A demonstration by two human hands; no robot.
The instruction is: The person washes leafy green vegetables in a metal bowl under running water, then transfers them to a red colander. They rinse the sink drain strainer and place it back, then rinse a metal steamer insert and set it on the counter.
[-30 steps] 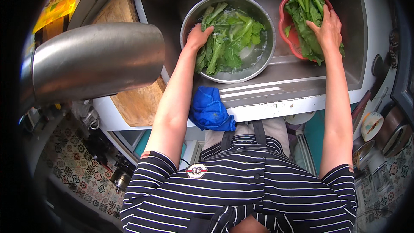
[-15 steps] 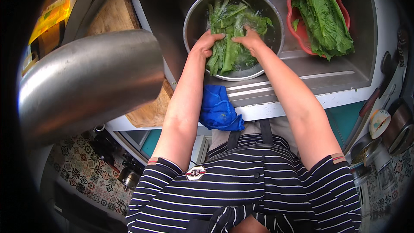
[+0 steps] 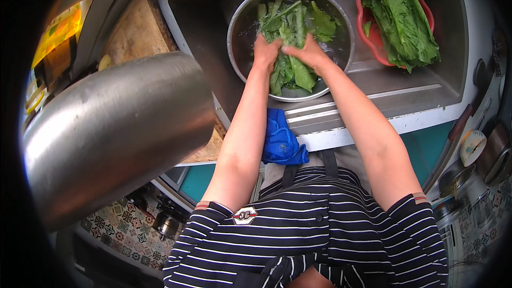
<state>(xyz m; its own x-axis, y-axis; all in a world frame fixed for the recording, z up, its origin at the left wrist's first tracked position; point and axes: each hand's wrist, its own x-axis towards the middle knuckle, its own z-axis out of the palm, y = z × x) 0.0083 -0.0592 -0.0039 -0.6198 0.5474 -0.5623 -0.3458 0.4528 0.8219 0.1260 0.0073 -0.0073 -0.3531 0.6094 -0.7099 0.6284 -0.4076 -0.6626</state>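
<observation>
Metal basin [image 3: 242,42], 1 o'clock in view: water; first leafy bunch [image 3: 290,29], partly submerged, between both hands. Left hand [image 3: 265,50]: half-curled at leaves. Right hand [image 3: 310,54]: thumb spread. Fingers hidden; grips cannot be told. Second leafy bunch [image 3: 402,24]: basin's 3 o'clock, red basket [image 3: 376,45]. Progress, judged: partway; basin bunch unfinished, basket bunch's stage unclear.

One sink [image 3: 208,26] holds two vessels: one round steel basin [image 3: 238,34] with one pile of leafy greens [image 3: 288,21], and one red scalloped bowl [image 3: 375,44] with one second pile [image 3: 399,21], leaves too overlapped to count. Alongside my left hand [image 3: 265,52] and right hand [image 3: 312,56], two in all, are one blue cloth [image 3: 281,141] and one wooden cutting board [image 3: 141,29].
</observation>
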